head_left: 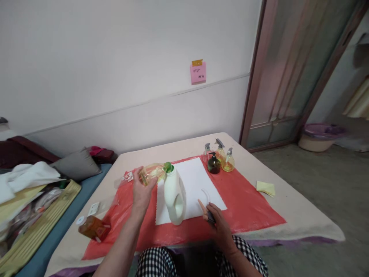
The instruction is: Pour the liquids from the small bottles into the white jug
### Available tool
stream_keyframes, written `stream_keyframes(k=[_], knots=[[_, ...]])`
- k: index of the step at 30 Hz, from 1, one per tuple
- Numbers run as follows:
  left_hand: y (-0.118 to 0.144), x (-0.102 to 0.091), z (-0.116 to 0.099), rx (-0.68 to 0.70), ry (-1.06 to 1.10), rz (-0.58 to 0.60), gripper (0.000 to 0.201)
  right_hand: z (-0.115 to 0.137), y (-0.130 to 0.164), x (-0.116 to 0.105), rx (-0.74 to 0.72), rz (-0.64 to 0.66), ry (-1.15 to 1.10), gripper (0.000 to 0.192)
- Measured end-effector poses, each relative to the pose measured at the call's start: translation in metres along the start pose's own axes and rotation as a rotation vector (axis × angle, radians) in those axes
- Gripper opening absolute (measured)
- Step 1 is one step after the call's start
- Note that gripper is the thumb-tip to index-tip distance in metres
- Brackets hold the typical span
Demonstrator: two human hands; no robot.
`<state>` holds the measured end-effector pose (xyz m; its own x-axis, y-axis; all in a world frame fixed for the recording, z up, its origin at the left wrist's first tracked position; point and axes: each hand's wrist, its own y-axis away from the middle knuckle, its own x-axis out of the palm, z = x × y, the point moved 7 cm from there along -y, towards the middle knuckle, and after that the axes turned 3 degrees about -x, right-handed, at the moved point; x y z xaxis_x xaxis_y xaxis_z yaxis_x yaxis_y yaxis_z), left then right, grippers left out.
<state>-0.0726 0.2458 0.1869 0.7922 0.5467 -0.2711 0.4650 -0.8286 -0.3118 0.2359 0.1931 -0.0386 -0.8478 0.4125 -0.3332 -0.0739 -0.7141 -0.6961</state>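
A clear yellowish bottle [150, 172] is held on its side by the left hand [141, 194], the fingers wrapped around its body. Its neck is brought to the mouth of a white jug [173, 190], where a green piece [167, 166] can be seen; whether this belongs to the bottle or the jug cannot be told. The jug is stood on a white sheet [196, 179], its handle turned toward the person. A dark spray head [211, 217] seems to be gripped in the right hand [220, 227], with a thin curved tube [206, 193] extended over the sheet.

The work is judged to be midway: bottle and jug have been brought mouth to mouth, but no stream can be made out, and the spray head is not fitted to the bottle.

The jug's contents are hidden by its walls. Yellow liquid is seen low in the spray bottle [228, 164] at the back right, grouped with two other trigger bottles and a dark pump bottle [213, 165]. At the front left, a reddish-brown filling is shown in a white-capped bottle [92, 227], tipped over at the edge of the red cloth [245, 204].
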Motion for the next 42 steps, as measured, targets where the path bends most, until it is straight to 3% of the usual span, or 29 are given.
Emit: stream_keyframes(k=[8,16,25,28,33,42], knots=[[-0.001,0.004,-0.007,0.11,-0.154,0.011,0.074,0.0,0.0,0.0,0.015,0.007,-0.006,0.037],[0.006,0.004,-0.019,0.13,-0.262,0.002,0.072,0.002,-0.002,0.0,0.035,0.048,-0.003,0.036],[0.009,0.016,-0.045,0.335,-0.432,0.06,0.066,0.001,-0.001,0.0,0.033,0.027,-0.011,0.035],[0.007,0.02,-0.051,0.349,-0.476,0.081,0.069,0.0,0.001,0.0,0.023,0.03,-0.005,0.037],[0.001,0.024,-0.066,0.35,-0.469,0.069,0.093,-0.002,0.002,0.0,0.007,0.022,-0.012,0.04],[-0.034,0.034,-0.092,0.242,-0.538,0.079,0.096,-0.006,0.001,0.001,0.075,0.008,-0.07,0.036]])
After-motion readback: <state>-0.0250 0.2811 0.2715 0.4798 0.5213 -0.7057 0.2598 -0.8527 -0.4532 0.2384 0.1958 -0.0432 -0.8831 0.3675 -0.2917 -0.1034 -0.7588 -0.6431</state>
